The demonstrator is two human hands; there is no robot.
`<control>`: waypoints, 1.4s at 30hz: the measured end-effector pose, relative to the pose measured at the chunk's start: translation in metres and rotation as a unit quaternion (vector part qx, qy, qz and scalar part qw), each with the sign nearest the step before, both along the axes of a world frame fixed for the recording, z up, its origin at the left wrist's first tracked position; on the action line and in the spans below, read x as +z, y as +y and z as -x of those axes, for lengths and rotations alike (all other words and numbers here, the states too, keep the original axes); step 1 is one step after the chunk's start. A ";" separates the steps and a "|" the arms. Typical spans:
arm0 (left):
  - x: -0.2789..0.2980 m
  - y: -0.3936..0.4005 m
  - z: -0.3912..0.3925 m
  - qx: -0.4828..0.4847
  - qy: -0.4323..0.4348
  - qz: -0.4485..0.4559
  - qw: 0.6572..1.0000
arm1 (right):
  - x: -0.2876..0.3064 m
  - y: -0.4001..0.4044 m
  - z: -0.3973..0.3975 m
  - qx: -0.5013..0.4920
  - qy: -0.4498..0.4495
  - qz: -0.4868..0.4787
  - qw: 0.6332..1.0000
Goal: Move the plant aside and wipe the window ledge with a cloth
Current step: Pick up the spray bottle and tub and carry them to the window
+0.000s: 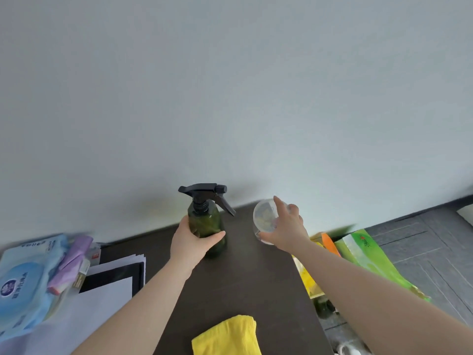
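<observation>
A green spray bottle (206, 226) with a black trigger head is held upright on the dark worktop (245, 278) by the left hand (190, 245), whose fingers (217, 235) and thumb are curled round the lower body of the bottle. The nozzle is turned to the left and the trigger lever hangs to the right. Just to the right of the bottle, a small clear round container (263, 221) with something pale yellow-green inside is gripped by the right hand (288, 231); the index finger is stretched over the container's top rim and the thumb is laid against its lower side, while the other fingers are partly hidden behind it. Whether this container holds the plant cannot be told, as its contents are blurred. The bottle and the container stand apart, both near the white wall (230, 85) at the far edge of the worktop.

A folded yellow cloth (226, 336) lies untouched on the near part of the worktop, between the two forearms. To the left, a blue pack of wet wipes (24, 285) and white papers (107, 285) are seen. To the right, a green packet (368, 260) lies beside the worktop above a grey tiled floor (419, 242).
</observation>
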State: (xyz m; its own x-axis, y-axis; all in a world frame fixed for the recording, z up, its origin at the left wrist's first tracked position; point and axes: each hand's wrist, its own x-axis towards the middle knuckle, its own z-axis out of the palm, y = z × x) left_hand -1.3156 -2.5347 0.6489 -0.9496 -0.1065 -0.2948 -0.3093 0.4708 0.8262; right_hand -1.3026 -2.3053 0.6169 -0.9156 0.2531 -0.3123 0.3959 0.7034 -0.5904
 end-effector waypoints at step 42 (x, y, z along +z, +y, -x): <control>0.103 0.945 -0.458 -0.652 0.121 0.012 0.748 | 0.125 0.762 -0.703 -0.557 0.014 -0.026 0.830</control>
State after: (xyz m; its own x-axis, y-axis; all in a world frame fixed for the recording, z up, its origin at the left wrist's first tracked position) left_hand -0.8571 -1.5893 0.7521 -0.2750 0.9551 -0.1099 0.5844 0.2569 0.7698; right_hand -0.5992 -1.5428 0.7422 -0.1114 0.9602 -0.2563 0.8045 -0.0642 -0.5905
